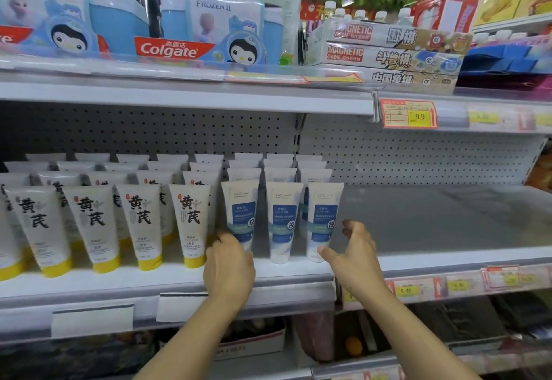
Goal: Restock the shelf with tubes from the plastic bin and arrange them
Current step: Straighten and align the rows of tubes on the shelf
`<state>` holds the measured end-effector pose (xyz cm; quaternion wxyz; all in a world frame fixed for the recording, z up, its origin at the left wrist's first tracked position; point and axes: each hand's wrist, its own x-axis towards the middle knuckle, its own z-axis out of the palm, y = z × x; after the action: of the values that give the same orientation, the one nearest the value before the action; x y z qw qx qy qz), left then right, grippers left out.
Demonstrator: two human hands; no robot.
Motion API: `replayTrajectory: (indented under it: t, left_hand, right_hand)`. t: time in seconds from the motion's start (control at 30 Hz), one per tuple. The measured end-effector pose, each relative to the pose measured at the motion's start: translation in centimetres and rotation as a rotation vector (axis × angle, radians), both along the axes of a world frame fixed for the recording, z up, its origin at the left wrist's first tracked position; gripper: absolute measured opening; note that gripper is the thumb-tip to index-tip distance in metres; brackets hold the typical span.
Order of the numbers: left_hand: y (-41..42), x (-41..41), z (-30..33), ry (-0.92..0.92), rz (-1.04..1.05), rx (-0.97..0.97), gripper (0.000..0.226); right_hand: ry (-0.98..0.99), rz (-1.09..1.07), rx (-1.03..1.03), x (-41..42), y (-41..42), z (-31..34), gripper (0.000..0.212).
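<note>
Tubes with blue labels stand right of yellow-capped 黄芪 tubes; bare shelf lies right. Left hand touches one, grip unclear; right hand released.

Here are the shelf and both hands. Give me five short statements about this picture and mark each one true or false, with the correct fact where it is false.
1. The blue-label tubes stand to the right of the yellow-cap tubes. True.
2. The right hand grips a tube. False: it holds nothing; its fingers are spread beside the rightmost tube.
3. The left hand is at the leftmost blue-label front tube. True.
4. The shelf to the right of the tubes is full of tubes. False: it is bare there.
5. The tubes stand cap down. True.
</note>
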<state>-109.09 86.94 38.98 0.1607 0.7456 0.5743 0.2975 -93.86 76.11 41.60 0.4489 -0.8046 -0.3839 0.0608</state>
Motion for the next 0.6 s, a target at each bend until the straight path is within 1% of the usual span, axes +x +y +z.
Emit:
replayTrajectory:
  t: [0.33,0.6]
  left_hand:
    - [0.8,0.0,-0.3,0.019,-0.041,0.035,0.034]
    - [0.8,-0.4,-0.2,0.003,-0.080,0.046,0.031]
  right_hand:
    - [-0.019,-0.015,0.003,-0.2,-0.4,0.5,0.067]
    - [-0.074,-0.056,0.059,-0.8,-0.5,2.1,0.068]
